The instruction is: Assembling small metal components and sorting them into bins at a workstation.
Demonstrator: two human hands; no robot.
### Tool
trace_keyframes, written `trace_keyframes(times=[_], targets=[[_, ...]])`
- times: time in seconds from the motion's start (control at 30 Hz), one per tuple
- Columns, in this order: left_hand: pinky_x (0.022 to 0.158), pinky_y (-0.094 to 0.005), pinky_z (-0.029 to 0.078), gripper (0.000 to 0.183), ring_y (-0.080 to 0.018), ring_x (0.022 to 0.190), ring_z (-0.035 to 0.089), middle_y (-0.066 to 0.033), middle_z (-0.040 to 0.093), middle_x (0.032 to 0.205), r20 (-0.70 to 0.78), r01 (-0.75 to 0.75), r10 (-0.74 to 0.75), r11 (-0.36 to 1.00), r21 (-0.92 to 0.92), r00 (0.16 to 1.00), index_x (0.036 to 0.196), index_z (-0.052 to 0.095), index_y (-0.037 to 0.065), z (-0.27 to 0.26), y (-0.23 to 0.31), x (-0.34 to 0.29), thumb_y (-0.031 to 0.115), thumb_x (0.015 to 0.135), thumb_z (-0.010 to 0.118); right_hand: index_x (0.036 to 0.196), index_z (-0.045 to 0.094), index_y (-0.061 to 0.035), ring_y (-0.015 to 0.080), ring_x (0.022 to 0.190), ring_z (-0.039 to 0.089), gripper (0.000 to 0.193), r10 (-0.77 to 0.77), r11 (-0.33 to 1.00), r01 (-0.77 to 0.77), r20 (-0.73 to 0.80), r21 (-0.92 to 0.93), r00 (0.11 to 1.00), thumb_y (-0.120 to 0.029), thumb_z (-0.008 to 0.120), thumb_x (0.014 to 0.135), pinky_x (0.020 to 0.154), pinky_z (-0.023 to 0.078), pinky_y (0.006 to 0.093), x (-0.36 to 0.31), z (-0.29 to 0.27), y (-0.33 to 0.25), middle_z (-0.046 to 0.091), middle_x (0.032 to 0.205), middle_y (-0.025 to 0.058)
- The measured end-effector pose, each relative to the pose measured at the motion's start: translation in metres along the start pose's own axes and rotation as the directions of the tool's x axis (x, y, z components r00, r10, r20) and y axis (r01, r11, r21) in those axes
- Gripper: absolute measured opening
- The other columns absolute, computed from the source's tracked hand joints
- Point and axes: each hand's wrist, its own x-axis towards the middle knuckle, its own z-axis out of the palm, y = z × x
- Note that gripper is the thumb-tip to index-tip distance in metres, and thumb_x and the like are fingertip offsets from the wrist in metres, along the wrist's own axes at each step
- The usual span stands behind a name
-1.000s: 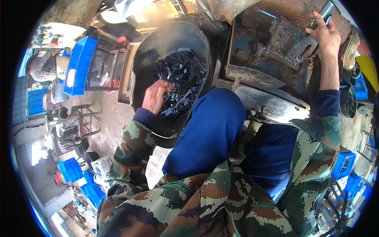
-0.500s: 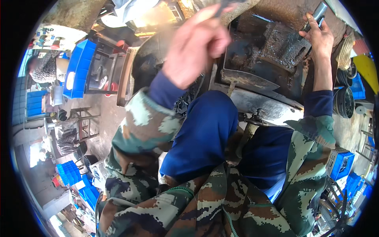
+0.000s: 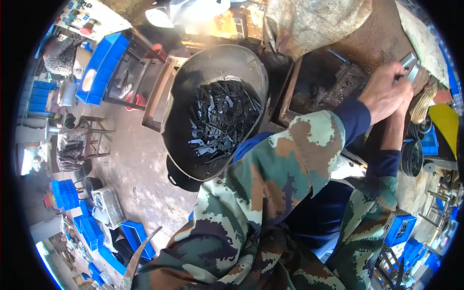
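My left arm reaches across to the right, so my left hand (image 3: 379, 92) and right hand (image 3: 402, 99) meet at the upper right. Both are closed around shiny flat metal pieces (image 3: 410, 61), whose ends stick out past my fingers. My left hand covers part of the right one and hides the rest of the pieces. Beneath my hands lies a dark, dirty tray (image 3: 286, 99) with a grimy, wet-looking block (image 3: 345, 79) in it. To the left stands a large dark basin (image 3: 181, 96) with many small black and silver metal parts (image 3: 222, 118).
A stained cloth sack (image 3: 316, 26) hangs behind the tray. Ribbed work gloves (image 3: 423, 106) lie right of my hands, above dark round tubs (image 3: 412, 157). A blue bin (image 3: 104, 67) rests on a stand at the left. Another person (image 3: 60, 55) is at the far left.
My left hand has swung from above the basin rightward to my right hand, which has moved slightly down. The view has shifted, and the basin with its metal parts now shows.
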Motion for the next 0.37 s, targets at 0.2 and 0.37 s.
trace_keyframes(times=[0.2, 0.37], targets=[[0.069, -0.0443, 0.048, 0.022, -0.0361, 0.077, 0.065, -0.0245, 0.063, 0.079, -0.105, 0.125, -0.085, 0.869, 0.479, 0.991, 0.099, 0.058, -0.007, -0.029, -0.023, -0.024, 0.011, 0.089, 0.051, 0.120, 0.067, -0.0052, 0.0049, 0.083, 0.059, 0.033, 0.019, 0.978, -0.011, -0.038, 0.210, 0.999, -0.027, 0.065, 0.095, 0.072, 0.047, 0.0206, -0.002, 0.023, -0.035, 0.073, 0.098, 0.0007], [0.075, -0.0496, 0.047, 0.023, -0.0440, 0.084, 0.063, -0.0281, 0.063, 0.085, -0.061, 0.012, 0.019, 0.882, 0.472, 0.998, 0.106, 0.059, -0.001, -0.031, -0.018, -0.030, 0.012, 0.090, 0.050, 0.124, 0.064, -0.0070, 0.0060, 0.082, 0.062, 0.041, 0.020, 0.975, -0.016, -0.011, 0.223, 1.000, -0.032, 0.069, 0.092, 0.071, 0.049, 0.0223, 0.005, 0.022, -0.023, 0.073, 0.097, 0.0026]])
